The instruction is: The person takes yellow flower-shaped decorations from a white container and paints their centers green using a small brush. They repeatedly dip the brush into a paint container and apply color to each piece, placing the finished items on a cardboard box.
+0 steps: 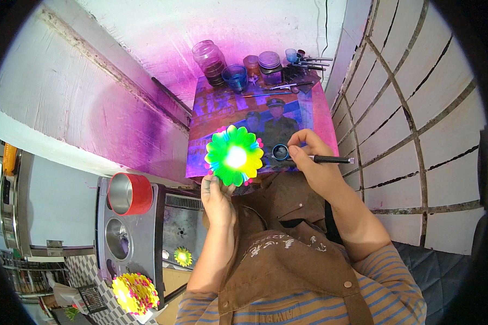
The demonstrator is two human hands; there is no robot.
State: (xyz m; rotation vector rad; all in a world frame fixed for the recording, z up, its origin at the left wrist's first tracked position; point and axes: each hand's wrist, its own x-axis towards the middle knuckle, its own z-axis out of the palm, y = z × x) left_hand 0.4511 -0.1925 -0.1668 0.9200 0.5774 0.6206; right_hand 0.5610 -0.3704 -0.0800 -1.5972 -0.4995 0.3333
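My left hand (218,199) grips the lower edge of a flower-shaped piece (250,142) with green and yellow petals, pink knobs and touches of blue. Its centre is washed out by bright light. To its right, my right hand (315,160) holds an airbrush (329,159) with a black handle. The round paint cup (280,152) has a blue rim and a dark inside, and sits left of my fingertips. A small gap separates flower and cup. Both hands are over the near edge of a table (223,109) with a printed, purple-stained cover.
At the table's back stand a glass jar (210,61), a blue cup (234,77), a lidded jar (270,67) and several airbrushes (313,63). A tiled wall (390,122) borders the right. On the left are a red pot (136,194) and stacked yellow flower pieces (135,293).
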